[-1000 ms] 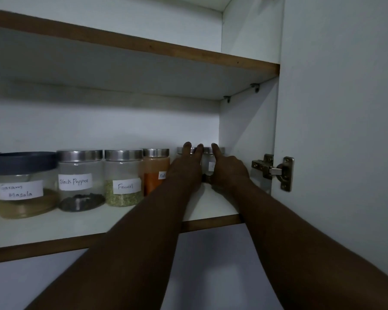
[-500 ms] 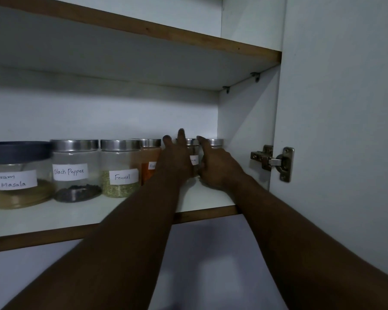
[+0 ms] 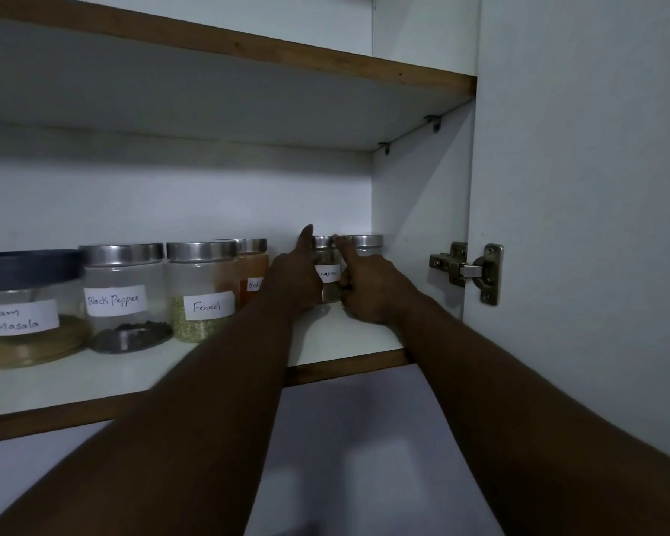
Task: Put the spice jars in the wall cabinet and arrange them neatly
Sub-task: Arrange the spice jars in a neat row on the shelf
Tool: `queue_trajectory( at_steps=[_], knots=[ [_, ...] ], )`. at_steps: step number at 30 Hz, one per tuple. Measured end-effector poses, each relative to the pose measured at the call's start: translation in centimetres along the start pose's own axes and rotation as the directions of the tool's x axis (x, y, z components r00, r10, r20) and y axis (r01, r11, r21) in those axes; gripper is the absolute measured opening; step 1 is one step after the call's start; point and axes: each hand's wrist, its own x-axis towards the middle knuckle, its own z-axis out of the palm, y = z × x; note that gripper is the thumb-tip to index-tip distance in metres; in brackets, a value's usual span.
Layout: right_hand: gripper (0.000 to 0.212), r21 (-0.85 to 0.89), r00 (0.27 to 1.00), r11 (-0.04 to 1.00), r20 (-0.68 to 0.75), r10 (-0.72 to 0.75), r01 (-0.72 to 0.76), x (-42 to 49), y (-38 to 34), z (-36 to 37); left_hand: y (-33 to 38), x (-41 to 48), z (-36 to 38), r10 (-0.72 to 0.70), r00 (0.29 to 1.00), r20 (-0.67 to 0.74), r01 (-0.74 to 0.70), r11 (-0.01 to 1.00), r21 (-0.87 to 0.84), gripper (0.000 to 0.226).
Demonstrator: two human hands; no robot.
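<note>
A row of labelled spice jars stands on the cabinet's lower shelf [image 3: 345,342]: Garam Masala [image 3: 24,311] with a dark lid, Black Pepper [image 3: 122,295], Fennel [image 3: 202,292] and an orange jar [image 3: 253,270] marked "Red". At the right end stands a clear cinnamon jar [image 3: 327,270] with a steel lid. My left hand [image 3: 294,280] presses its left side and my right hand [image 3: 368,288] its right side, so both hands hold it. Another steel lid [image 3: 366,240] shows behind my right hand; its jar is hidden.
An upper shelf [image 3: 248,48] runs close above the jars. The cabinet's right wall [image 3: 418,210] is just right of my right hand. The open door [image 3: 581,226] with its metal hinge [image 3: 467,270] stands at the right.
The view has shifted right and down a little. Both hands have turned the cinnamon jar, so more of its label now shows between them.
</note>
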Motion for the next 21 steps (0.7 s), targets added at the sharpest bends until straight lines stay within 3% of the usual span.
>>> queue_trajectory(
  at_steps=[6, 10, 14, 21],
  knots=[
    [0.093, -0.042, 1.000, 0.999, -0.013, -0.006, 0.006, 0.27, 0.45, 0.44, 0.14, -0.05, 0.17, -0.013, 0.999, 0.031, 0.009, 0.993, 0.118, 0.110],
    [0.093, -0.066, 1.000, 0.998, -0.010, -0.013, 0.012, 0.33, 0.45, 0.67, 0.09, 0.18, 0.42, 0.017, 0.999, 0.048, -0.026, 0.979, 0.202, 0.100],
    [0.093, -0.077, 1.000, 0.997, 0.001, -0.001, 0.001, 0.31, 0.51, 0.61, 0.13, 0.15, 0.60, -0.015, 0.999, 0.050, 0.004, 0.979, 0.203, 0.111],
    [0.054, -0.107, 0.967, 0.985, -0.232, 0.107, -0.135, 0.27, 0.44, 0.30, 0.23, 0.05, 0.88, -0.083, 0.997, 0.005, 0.080, 0.979, 0.187, 0.117]
  ],
)
